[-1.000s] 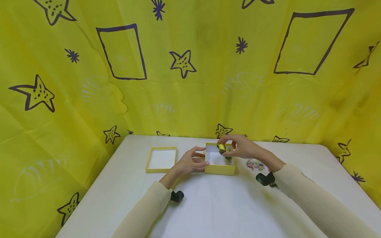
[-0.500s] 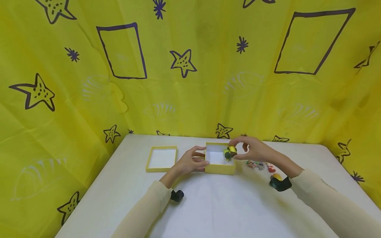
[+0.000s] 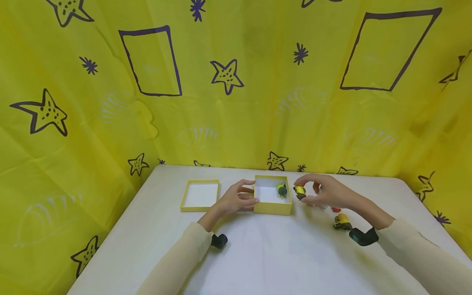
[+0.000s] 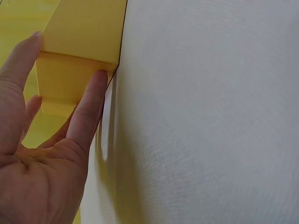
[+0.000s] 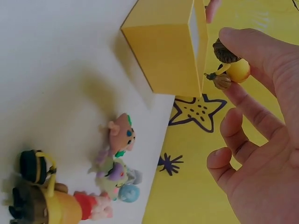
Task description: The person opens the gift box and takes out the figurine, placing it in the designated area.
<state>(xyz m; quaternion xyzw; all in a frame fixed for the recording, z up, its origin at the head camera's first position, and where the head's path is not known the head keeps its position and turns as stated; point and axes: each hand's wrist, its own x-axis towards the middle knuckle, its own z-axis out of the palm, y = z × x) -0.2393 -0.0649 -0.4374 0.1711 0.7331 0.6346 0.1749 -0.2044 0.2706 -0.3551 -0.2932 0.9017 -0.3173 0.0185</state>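
Note:
A yellow box (image 3: 273, 208) with a white inside stands on the table. My left hand (image 3: 236, 199) touches its left side with extended fingers and thumb, also seen in the left wrist view. Inside the box, near its right wall, lies a small toy figure (image 3: 282, 190) in dark green and yellow-green. Just right of the box, my right hand (image 3: 328, 191) pinches a small yellow-and-brown toy figure (image 3: 299, 191) between thumb and index finger, above the table. In the right wrist view this toy has a round yellow part and a ridged brown end; its exact kind is unclear.
Left of the box lies the shallow yellow lid (image 3: 199, 209), white inside up. A yellow-and-brown toy figure (image 3: 343, 221) sits under my right forearm. Several small toys, including a pinkish one (image 5: 122, 133), lie beside it. A yellow patterned curtain (image 3: 228, 119) hangs behind the table.
My right hand has moved from over the box to the right, past its wall, carrying the yellow-and-brown toy figure. The green toy in the box is now uncovered. My left hand stays at the box.

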